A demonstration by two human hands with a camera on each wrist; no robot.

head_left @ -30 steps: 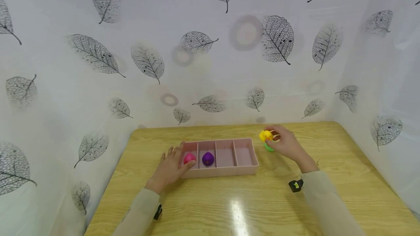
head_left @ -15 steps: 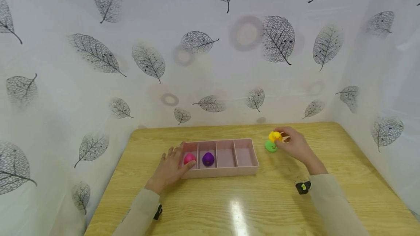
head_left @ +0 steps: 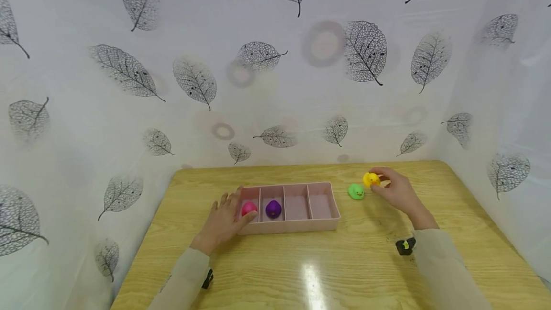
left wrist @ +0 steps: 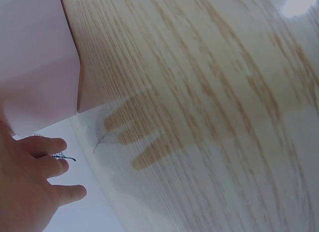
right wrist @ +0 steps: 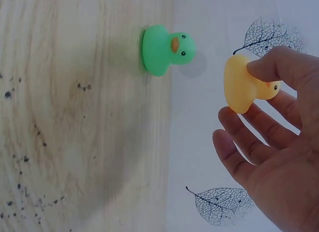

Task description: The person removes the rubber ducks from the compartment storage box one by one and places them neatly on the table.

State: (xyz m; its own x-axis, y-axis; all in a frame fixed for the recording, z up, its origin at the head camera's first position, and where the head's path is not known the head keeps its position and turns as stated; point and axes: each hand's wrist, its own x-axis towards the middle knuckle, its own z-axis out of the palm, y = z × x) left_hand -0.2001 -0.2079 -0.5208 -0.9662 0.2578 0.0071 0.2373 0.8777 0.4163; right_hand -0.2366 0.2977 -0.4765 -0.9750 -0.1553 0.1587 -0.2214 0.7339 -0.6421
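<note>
In the head view my right hand (head_left: pixel 398 193) pinches a yellow rubber duck (head_left: pixel 371 179) between thumb and fingers. The right wrist view shows this duck (right wrist: pixel 240 85) held off the table, the thumb across its body. A green rubber duck (head_left: pixel 356 191) stands upright on the table, just left of the yellow one. My left hand (head_left: pixel 221 221) rests at the left end of a pink divided box (head_left: pixel 288 226), fingers spread and fairly straight. Partly hidden by the left thumb, a pink toy (head_left: pixel 248 208) lies in the leftmost compartment. A purple toy (head_left: pixel 273 209) occupies the compartment beside it.
The wooden table (head_left: pixel 275 271) ends at a white leaf-printed curtain (head_left: pixel 275 94) at the back and sides. The box's two right compartments (head_left: pixel 323 204) hold nothing. Dark specks (right wrist: pixel 20 187) dot the table in the right wrist view.
My right hand has moved right with the yellow duck, away from above the green duck, which is now fully visible. The left hand and box have stayed put.
</note>
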